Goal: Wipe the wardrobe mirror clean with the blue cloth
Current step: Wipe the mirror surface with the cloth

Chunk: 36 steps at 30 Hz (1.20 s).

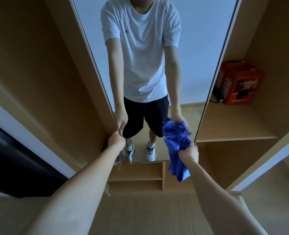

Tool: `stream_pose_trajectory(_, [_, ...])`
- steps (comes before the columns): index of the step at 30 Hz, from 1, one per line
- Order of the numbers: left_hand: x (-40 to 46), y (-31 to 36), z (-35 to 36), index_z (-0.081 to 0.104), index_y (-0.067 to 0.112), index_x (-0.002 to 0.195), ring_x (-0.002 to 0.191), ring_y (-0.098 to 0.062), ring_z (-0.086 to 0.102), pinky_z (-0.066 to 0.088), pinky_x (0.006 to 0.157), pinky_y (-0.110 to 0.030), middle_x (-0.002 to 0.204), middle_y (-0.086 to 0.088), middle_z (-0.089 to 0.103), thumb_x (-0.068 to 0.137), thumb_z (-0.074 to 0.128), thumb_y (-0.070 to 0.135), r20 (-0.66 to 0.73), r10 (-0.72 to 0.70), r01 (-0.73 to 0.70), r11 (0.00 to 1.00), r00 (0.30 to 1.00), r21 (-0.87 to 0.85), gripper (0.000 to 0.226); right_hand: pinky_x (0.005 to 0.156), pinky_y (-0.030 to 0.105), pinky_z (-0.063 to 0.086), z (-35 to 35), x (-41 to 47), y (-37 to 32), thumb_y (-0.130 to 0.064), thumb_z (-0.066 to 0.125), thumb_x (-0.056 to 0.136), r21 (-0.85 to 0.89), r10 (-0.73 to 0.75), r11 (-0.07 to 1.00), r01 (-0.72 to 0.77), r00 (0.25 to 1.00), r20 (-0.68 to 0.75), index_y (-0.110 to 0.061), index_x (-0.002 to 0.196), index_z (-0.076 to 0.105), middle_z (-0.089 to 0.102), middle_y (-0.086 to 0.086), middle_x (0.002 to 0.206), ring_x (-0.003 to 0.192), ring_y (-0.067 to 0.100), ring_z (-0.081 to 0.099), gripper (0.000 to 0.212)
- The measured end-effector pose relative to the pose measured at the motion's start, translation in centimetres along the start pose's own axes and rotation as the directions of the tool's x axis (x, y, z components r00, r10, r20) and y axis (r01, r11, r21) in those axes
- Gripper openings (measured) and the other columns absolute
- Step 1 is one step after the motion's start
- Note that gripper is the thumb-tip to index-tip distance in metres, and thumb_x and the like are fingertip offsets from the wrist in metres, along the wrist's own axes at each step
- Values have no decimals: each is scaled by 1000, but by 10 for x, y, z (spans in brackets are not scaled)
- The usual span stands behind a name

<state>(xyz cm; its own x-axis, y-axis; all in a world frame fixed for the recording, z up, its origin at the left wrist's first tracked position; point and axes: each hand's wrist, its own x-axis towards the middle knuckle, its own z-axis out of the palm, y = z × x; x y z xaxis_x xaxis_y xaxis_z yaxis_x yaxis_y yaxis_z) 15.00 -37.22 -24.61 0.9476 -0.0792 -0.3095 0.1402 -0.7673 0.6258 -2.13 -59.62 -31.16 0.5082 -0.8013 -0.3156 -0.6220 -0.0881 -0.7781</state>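
Status: right hand (188, 152) is fisted on the blue cloth (176, 146), bunched end against the mirror (148, 48) at its lower right corner, loose tail hanging below the bottom edge. Left hand (117, 139) is curled round the mirror's left edge, low down, apparently steadying the panel.

Risks:
- Cloth is wadded, so contact area w/ glass is small. Likely result: streaks and missed strips unless it is flattened or refolded.
- Panel looks like a thin swing-out leaf. Wipe pressure at the right edge could swing it if the left grip slackens.
- Fingers wrapped over the left edge may leave prints on the glass there.
- Hanging tail could drag across the shelf edges (135, 179) below.

Materials: mirror is a tall, narrow, flat pane w/ slim pale frame; smooth, highly reflective. Cloth is soft, fuzzy, prob. microfibre; folds and drapes freely. Wardrobe carcass (38, 73) is matte tan laminate board, square-edged. Right compartment holds a glossy red-orange printed carton (238, 82) at the far back, well apart from the work area.
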Motion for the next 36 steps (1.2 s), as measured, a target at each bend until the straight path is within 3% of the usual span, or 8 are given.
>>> stream_pose_trajectory(7, [2,0,1,47,9,128,110,-40,58,52,86,-43,128,-18,55,102,40,15,6,19,-19,1000,1000,20,28,80,48,49,9,-37,-42,-4,59,66,175,-268,934,311,935,-233,-14,94,42,46,6,104,95,32,50,34])
stream_pose_trajectory(12, [2,0,2,45,4,131,111,-40,57,49,79,-40,130,-21,55,103,42,12,17,26,-26,999,1000,28,29,73,37,43,15,-66,-94,-1,60,66,202,-525,745,636,745,-411,-12,92,45,45,2,100,90,27,48,32])
stream_pose_trajectory(15, [3,-1,0,47,3,131,111,-40,59,54,87,-43,129,-21,57,102,44,12,7,33,-33,999,999,42,31,76,32,40,37,-69,-103,5,61,65,42,-678,653,756,608,-412,-8,94,52,48,4,97,90,26,46,32])
stream_pose_trajectory(18, [3,-2,-1,51,6,131,113,-39,58,51,90,-44,129,-19,59,103,41,13,8,68,-69,996,998,63,31,74,37,41,63,-57,-78,-6,62,67,-308,-834,551,776,522,-176,-9,100,60,54,7,96,83,29,46,33])
stream_pose_trajectory(21, [7,-5,-4,51,13,131,109,-38,59,53,85,-43,127,-15,58,102,38,14,32,57,-59,996,998,63,32,80,40,44,81,-43,-38,-9,71,70,-492,-770,464,736,610,186,-17,117,61,57,2,109,95,30,53,48])
stream_pose_trajectory(24, [8,-6,-7,53,14,126,106,-38,60,55,90,-47,124,-15,59,101,39,18,67,26,-28,999,997,35,29,91,38,42,85,-38,-17,-12,61,82,-435,-546,658,615,787,287,-18,131,50,51,2,122,114,30,48,51])
stream_pose_trajectory(29, [17,-12,-9,53,14,130,111,-39,59,55,92,-49,126,-16,59,99,39,12,75,26,-24,999,997,-31,34,72,34,41,79,-54,-45,-6,67,70,-35,-586,809,586,810,16,-14,103,54,51,-1,102,99,24,47,36])
stream_pose_trajectory(36, [23,-13,-11,56,5,129,109,-37,62,50,80,-32,120,-16,66,87,65,0,122,92,-100,993,988,62,43,69,26,36,81,-80,-101,-10,61,67,84,-726,640,764,637,-259,-10,89,56,52,-4,91,85,19,43,23])
